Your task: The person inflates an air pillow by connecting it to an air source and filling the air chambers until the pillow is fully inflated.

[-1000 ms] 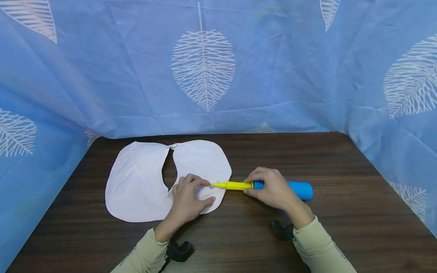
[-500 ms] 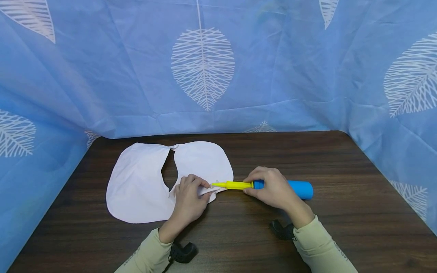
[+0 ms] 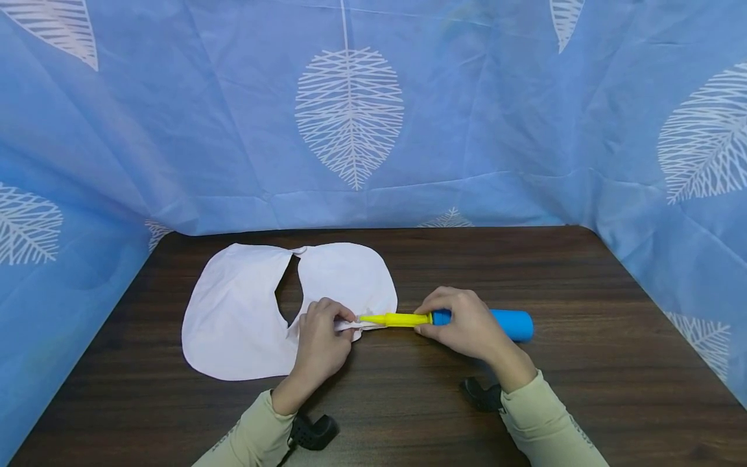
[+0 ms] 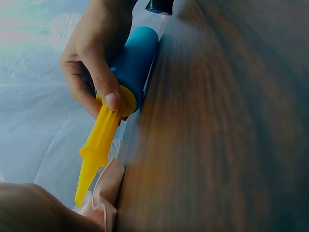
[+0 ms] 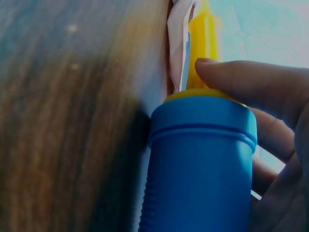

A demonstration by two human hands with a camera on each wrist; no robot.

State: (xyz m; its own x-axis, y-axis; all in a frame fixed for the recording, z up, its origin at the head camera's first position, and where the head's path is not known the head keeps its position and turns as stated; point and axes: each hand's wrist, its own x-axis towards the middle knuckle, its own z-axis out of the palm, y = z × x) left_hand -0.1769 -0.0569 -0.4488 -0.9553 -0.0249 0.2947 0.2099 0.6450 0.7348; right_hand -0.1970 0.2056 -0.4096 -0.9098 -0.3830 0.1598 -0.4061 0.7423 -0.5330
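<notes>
A flat white inflatable (image 3: 236, 318), soft and two-lobed with a slit-like opening in its middle, lies on the left part of the table. My left hand (image 3: 323, 344) pinches a gathered fold of its right lobe between thumb and fingers. Against that fold points the yellow nozzle (image 3: 405, 320) of a blue hand pump (image 3: 516, 324), its tip right at my left fingertips. My right hand (image 3: 469, 324) grips the pump near its collar, and in the right wrist view the thumb lies along the nozzle base (image 5: 205, 43). The left fingers hide the spot where the tip meets the fabric.
Dark wood-grain table (image 3: 583, 311) lies under everything. A blue curtain (image 3: 467, 117) with white leaf prints hangs behind it and along both sides. Black wrist devices (image 3: 315, 432) sit under both forearms.
The left thumb has closed toward the fingers, bunching the right lobe's lower edge into a fold. The nozzle tip now overlaps that fold; my right hand and the pump have barely moved.
</notes>
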